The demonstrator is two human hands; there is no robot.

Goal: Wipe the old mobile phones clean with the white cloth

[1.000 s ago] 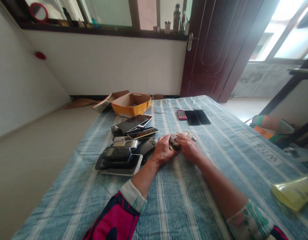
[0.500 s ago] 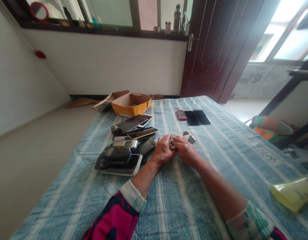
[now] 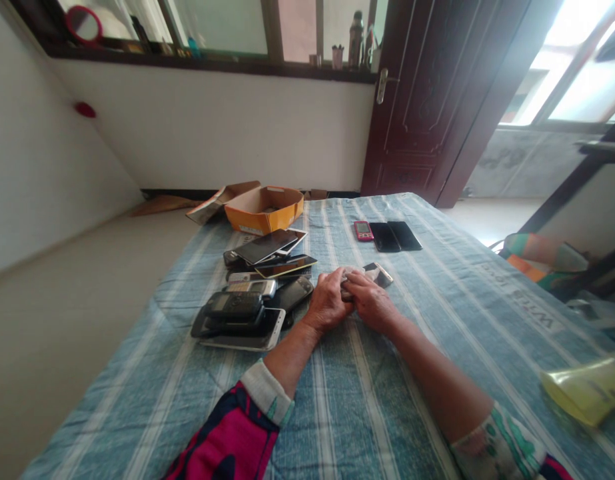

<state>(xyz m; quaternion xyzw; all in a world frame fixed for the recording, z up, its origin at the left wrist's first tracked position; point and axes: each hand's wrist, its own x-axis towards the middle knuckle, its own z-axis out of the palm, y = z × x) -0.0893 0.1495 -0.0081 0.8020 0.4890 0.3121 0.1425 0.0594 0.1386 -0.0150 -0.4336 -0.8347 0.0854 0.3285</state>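
My left hand (image 3: 328, 300) and my right hand (image 3: 371, 301) are close together above the bed-like striped cloth, fingers curled in on a crumpled greyish cloth (image 3: 346, 283). Just beyond my right fingers a light-edged smartphone (image 3: 381, 275) shows its far end. Its near part is hidden by the cloth and my hands, so I cannot tell whether a hand grips it. Beside my left hand lies a dark phone (image 3: 293, 293), part of a heap with a keypad phone (image 3: 252, 287), a thick black device (image 3: 233, 307) and a white-edged smartphone (image 3: 274, 330).
An open orange box (image 3: 267, 217) stands behind the heap. Farther off, a pink phone (image 3: 363, 231) lies beside two dark smartphones (image 3: 386, 237) on the blue striped cover (image 3: 337, 413). A yellow translucent packet (image 3: 584, 390) lies at the right edge. A dark red door (image 3: 412, 120) stands behind.
The whole view has shifted very slightly. Both hands stay together on the greyish cloth in nearly the same pose, and the phones around them have not moved.
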